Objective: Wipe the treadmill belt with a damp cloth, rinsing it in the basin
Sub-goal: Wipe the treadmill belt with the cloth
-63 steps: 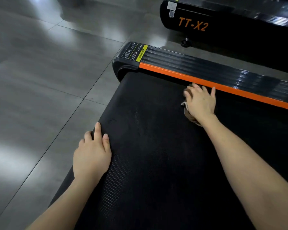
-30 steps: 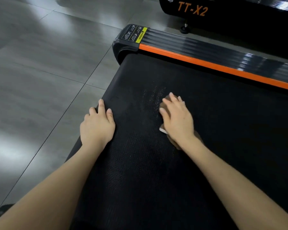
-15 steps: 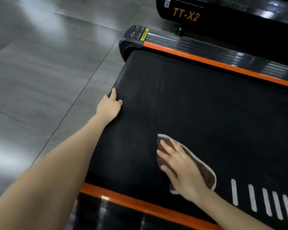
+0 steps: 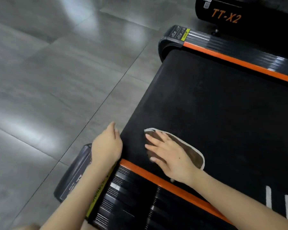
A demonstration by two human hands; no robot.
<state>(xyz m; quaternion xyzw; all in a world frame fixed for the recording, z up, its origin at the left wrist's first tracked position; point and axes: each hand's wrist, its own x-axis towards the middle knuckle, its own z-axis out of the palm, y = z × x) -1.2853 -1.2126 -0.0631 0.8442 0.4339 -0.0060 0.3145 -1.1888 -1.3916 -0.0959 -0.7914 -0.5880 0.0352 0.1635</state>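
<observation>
Head view looks down on the end of a black treadmill belt [image 4: 214, 105] that runs between two side rails with orange strips, the near rail [image 4: 156, 178] and the far rail [image 4: 239, 62]. A brown cloth [image 4: 188, 146] with a pale border lies flat on the belt, in the corner where the belt's end meets the near rail, just inside the orange strip. The right hand [image 4: 171, 156] presses down on the cloth with its palm flat and its fingers straight and spread, not curled round the fabric. About half of the cloth shows beyond the hand.

The left hand [image 4: 106, 146] sits at the belt's end edge by the same corner, above the near rail's end cap. It is blurred, but its fingers appear loosely extended, with nothing held. White stripes [image 4: 268, 196] mark the belt toward the right. A second black machine [image 4: 226, 15] lettered TT-X2 stands beyond the far rail on the grey tiled floor [image 4: 56, 80].
</observation>
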